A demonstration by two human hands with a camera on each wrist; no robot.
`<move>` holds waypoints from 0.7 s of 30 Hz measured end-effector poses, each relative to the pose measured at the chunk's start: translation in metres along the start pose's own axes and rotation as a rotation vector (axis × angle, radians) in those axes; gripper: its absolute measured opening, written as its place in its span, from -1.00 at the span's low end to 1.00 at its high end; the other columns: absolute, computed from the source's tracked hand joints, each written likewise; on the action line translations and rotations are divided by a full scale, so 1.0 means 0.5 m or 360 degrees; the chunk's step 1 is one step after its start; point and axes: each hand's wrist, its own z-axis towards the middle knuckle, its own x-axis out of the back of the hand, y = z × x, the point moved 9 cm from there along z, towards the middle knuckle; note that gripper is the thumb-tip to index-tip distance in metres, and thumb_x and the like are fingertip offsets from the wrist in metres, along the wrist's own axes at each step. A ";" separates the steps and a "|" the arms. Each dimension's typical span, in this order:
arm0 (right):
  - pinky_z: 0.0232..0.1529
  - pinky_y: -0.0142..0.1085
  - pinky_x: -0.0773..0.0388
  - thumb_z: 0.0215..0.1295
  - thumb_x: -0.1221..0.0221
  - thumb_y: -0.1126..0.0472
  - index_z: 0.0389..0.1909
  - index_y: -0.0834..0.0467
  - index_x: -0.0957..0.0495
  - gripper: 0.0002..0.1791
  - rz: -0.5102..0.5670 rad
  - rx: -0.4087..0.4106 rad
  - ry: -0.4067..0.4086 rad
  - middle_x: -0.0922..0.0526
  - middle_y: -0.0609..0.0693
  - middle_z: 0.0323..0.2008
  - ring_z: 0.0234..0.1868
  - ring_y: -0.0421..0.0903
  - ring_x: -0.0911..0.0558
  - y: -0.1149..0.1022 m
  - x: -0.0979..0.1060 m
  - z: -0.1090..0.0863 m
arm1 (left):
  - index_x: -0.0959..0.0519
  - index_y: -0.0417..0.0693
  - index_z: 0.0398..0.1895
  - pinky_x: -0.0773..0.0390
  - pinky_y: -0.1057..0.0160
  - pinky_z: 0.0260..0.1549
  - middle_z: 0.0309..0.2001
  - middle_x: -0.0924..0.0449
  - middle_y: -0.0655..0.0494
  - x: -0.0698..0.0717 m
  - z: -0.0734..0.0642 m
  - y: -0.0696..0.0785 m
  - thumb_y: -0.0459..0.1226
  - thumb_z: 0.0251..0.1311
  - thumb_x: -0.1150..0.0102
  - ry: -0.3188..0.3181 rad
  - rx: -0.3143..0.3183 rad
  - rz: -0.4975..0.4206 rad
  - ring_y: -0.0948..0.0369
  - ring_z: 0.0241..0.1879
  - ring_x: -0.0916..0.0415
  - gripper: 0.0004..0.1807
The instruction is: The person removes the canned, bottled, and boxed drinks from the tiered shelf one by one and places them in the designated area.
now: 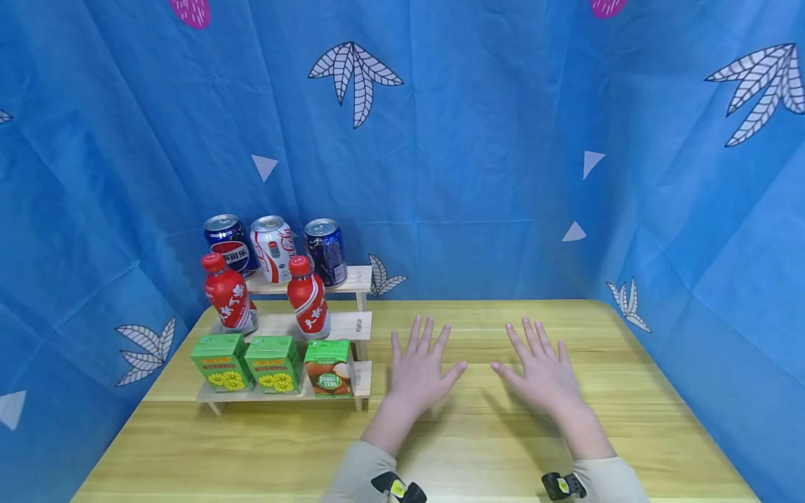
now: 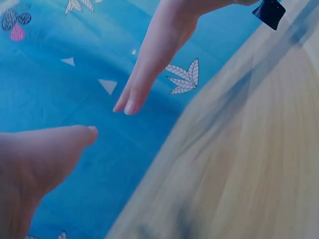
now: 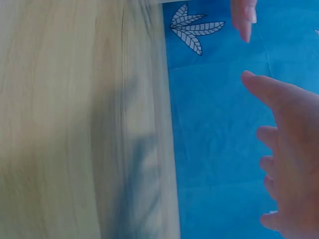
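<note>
Both hands are held above the wooden table (image 1: 251, 447), fingers spread and palms down, holding nothing. The left hand (image 1: 420, 374) is the nearer one to a three-tier wooden rack (image 1: 353, 325), just right of it. Farther right is the right hand (image 1: 544, 377), its thumb pointing toward the left thumb across a gap. On the rack's top tier stand a blue Pepsi can (image 1: 234, 246), a white Coca-Cola can (image 1: 272, 250) and a dark blue can (image 1: 325, 253). Two red bottles (image 1: 309, 304) occupy the middle tier. Below are two green drink cartons with yellow flowers (image 1: 274, 365) and a green-brown carton (image 1: 329, 374).
A blue patterned curtain (image 1: 478, 140) surrounds the table at the back and sides. Each sleeve bears a black strap (image 1: 562, 485) near the wrist. Shadows of the hands fall on the tabletop.
</note>
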 end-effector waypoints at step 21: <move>0.48 0.36 0.14 0.31 0.01 -0.38 0.56 -0.02 0.07 -0.06 -0.0170 0.0163 0.0170 0.08 0.23 0.55 0.55 0.26 0.03 -0.031 0.102 0.008 | 0.06 0.38 0.55 0.39 -0.28 0.49 0.59 0.26 0.16 0.140 -0.042 0.008 0.38 0.32 0.38 -0.0055 -0.0215 0.0117 0.07 0.59 0.44 -0.21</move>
